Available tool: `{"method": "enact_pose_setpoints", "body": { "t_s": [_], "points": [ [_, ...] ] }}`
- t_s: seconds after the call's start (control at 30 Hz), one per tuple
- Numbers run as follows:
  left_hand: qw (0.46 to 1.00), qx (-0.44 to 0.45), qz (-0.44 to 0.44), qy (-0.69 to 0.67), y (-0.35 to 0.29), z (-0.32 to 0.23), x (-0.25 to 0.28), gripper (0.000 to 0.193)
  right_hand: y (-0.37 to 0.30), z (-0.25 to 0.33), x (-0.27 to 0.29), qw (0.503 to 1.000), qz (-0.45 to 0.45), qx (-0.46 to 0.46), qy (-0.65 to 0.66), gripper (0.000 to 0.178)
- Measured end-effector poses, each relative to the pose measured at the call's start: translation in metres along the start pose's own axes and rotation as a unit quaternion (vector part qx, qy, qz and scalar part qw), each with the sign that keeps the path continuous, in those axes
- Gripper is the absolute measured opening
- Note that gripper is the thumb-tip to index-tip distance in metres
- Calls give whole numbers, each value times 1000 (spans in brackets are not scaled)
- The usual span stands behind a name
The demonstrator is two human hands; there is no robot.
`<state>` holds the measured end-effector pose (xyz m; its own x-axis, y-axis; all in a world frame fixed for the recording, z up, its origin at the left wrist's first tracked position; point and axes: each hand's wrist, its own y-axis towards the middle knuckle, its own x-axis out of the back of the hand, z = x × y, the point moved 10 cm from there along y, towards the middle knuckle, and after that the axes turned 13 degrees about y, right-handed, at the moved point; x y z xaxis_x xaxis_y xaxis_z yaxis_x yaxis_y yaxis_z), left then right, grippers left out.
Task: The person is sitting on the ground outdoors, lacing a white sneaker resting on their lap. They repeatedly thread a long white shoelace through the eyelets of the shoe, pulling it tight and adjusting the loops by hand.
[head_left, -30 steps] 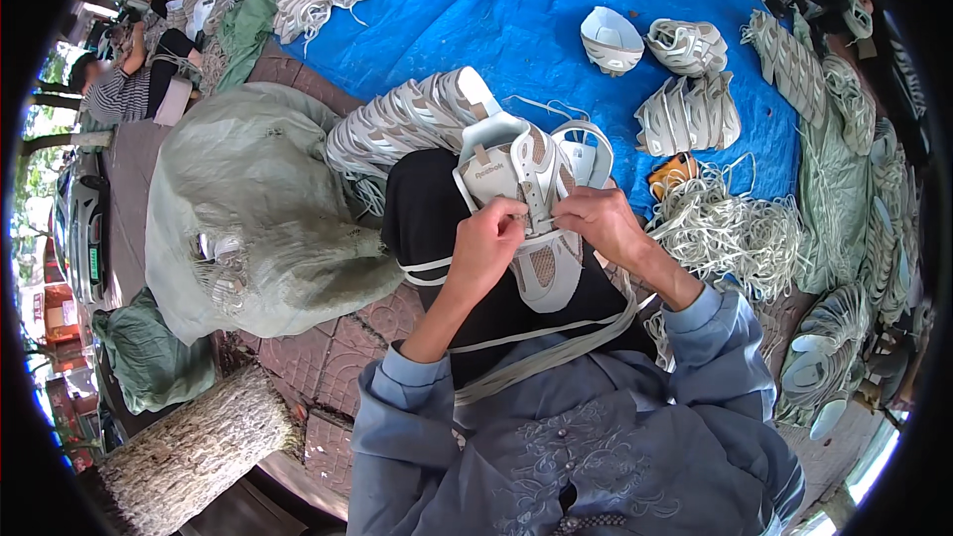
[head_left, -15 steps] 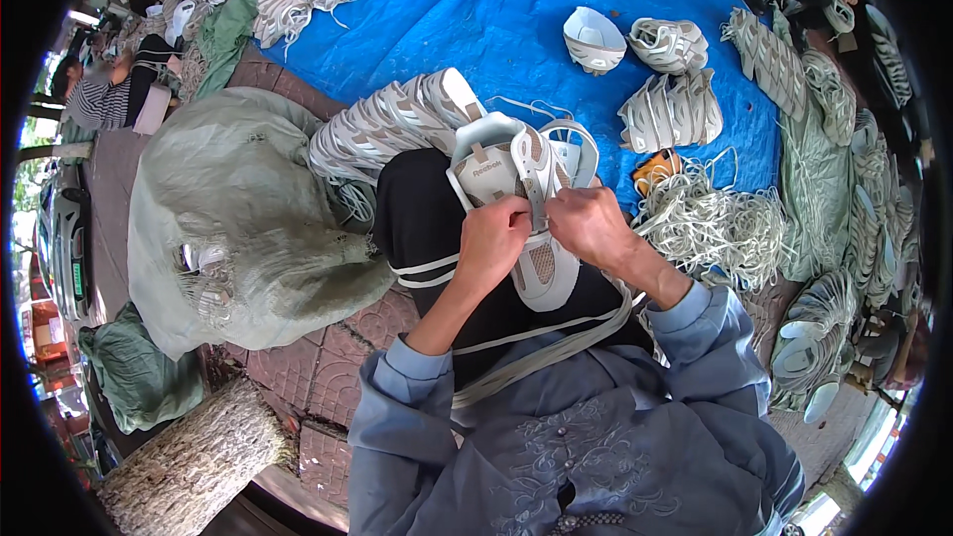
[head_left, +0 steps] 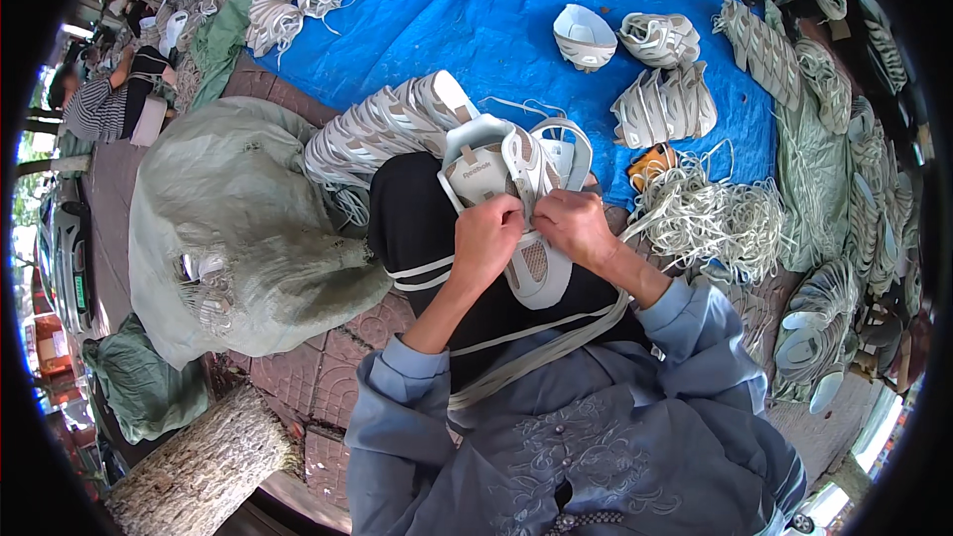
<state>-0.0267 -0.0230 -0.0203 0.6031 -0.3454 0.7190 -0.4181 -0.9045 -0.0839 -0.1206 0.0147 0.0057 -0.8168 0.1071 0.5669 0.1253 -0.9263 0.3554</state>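
A white and beige shoe upper [head_left: 541,283] rests across my lap, its toe toward me and its tongue standing up at the far end. My left hand [head_left: 486,238] is closed in a pinch at the left edge of the lacing opening. Beside it, almost touching, my right hand [head_left: 579,230] pinches the other edge. Whatever lace may be between the fingertips is hidden. A bundle of off-white laces [head_left: 541,362] lies across my dark trousers below the shoe upper.
A nested row of shoe uppers [head_left: 387,124] lies beyond my left knee. A pale sack [head_left: 248,238] bulges at the left. Several uppers [head_left: 665,104] and a tangled lace heap [head_left: 710,213] lie on or by the blue tarp [head_left: 467,20]. A person [head_left: 99,109] sits far left.
My hands have drawn slightly closer together over the lacing opening, my right hand shifting left. The whole view has shifted slightly; the shoe upper stays on my lap.
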Motion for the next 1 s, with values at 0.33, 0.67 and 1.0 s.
{"method": "enact_pose_setpoints", "body": {
  "t_s": [0.33, 0.67, 1.0],
  "points": [
    [980, -84, 101, 151, 19, -12, -16, 8, -3, -44, -5, 960, 36, -168, 223, 11],
    [984, 137, 68, -88, -14, 48, 50, 11, -1, -53, -10, 930, 39, -170, 323, 11],
    [800, 138, 155, -562, -44, 5, 23, 11, 13, 60, -63, 985, 158, 52, 46, 9]
  ]
}}
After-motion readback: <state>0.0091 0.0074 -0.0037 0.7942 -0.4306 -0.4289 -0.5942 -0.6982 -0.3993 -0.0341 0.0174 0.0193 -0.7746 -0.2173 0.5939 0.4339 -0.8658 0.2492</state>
